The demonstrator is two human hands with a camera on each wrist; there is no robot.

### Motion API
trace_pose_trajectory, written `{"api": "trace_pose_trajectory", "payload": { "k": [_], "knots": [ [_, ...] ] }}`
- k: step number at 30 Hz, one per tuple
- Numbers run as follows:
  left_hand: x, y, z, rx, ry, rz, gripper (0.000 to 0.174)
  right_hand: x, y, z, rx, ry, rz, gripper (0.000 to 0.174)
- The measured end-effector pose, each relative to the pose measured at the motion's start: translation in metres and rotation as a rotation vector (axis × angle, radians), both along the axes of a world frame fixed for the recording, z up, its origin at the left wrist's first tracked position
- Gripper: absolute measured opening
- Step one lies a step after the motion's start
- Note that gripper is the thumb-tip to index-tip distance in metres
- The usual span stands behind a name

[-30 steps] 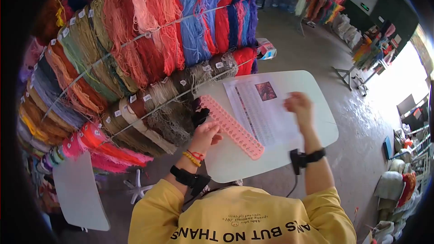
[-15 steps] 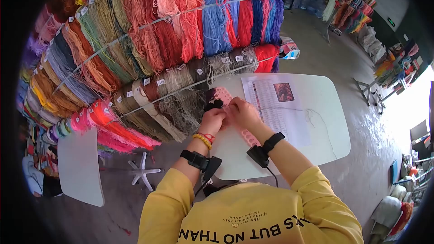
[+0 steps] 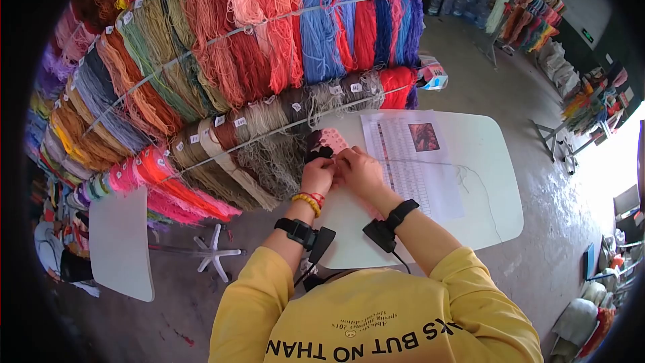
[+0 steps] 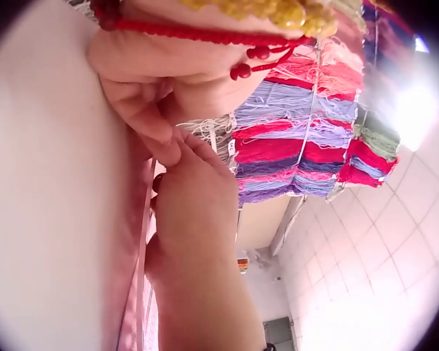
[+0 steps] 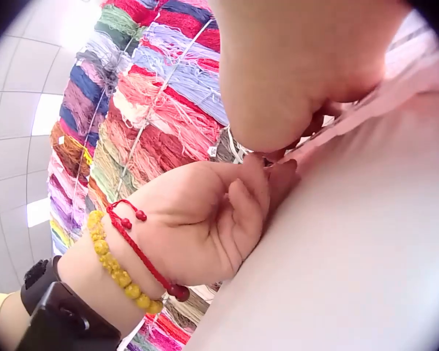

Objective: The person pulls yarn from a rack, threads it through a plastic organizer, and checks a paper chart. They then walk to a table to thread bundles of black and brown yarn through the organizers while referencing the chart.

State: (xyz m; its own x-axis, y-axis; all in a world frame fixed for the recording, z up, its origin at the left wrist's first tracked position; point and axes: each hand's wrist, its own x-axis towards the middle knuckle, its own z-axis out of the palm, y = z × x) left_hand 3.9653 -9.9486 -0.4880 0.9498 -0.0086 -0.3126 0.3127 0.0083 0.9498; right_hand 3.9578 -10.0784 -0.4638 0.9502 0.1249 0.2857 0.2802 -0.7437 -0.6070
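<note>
Right hand (image 3: 358, 169) moved in beside left hand (image 3: 317, 173) at pink board (image 3: 330, 140), both curled, contents unclear, shirt (image 3: 376, 309) reads "BUT NO THAN"

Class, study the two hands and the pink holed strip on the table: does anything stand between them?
Nothing visible does. The left hand and right hand meet directly on the pink strip, near its end by the yarn rack; what their fingers pinch is hidden.
</note>
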Motion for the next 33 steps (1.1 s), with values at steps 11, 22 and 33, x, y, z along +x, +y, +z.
{"api": "trace_pose_trajectory", "payload": {
  "k": [11,22,33],
  "knots": [
    [0.005,-0.001,-0.006,-0.007,-0.004,-0.014,0.013,0.003,-0.002,-0.002,0.064,0.018,0.0,0.017],
    [-0.001,0.006,0.003,-0.121,0.076,-0.029,0.015,-0.001,-0.008,0.0,0.125,0.023,0.065,0.016],
    [-0.03,0.038,0.04,-0.728,0.025,-0.089,0.008,-0.002,-0.009,-0.01,-0.023,-0.129,0.125,0.01]
  ]
}}
